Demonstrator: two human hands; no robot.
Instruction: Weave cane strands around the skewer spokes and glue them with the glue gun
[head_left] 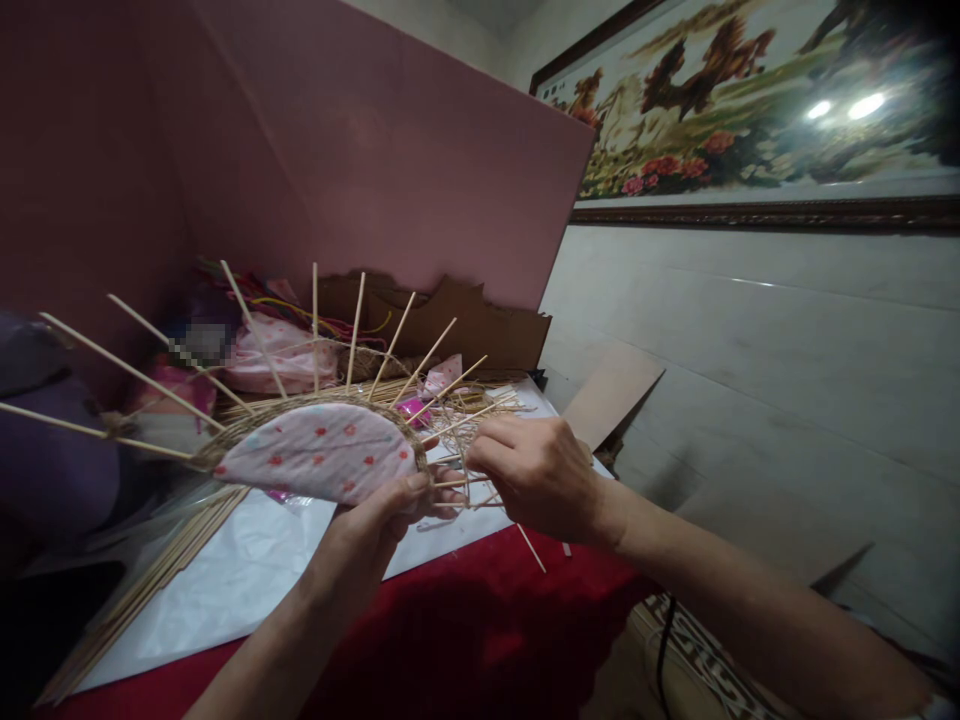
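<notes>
A half-round woven piece [319, 455] with a white, red-flowered cloth face and a braided straw-coloured rim is held up over the table. Thin wooden sticks [356, 325] fan outward from its curved rim. A thin twine [285, 348] runs from stick to stick. My left hand [390, 510] grips the piece at its lower right end, thumb on the cloth and fingers behind. At the right-hand sticks, my right hand [532, 470] is closed in a pinch on the twine; its fingertips are partly hidden.
Behind the piece lie pink cloth [281, 355], coloured cords and torn cardboard [450, 305]. A bundle of long thin sticks [161, 575] rests on the white sheet [247, 560] over a red tablecloth [465, 620]. A tiled wall [787, 370] stands at the right.
</notes>
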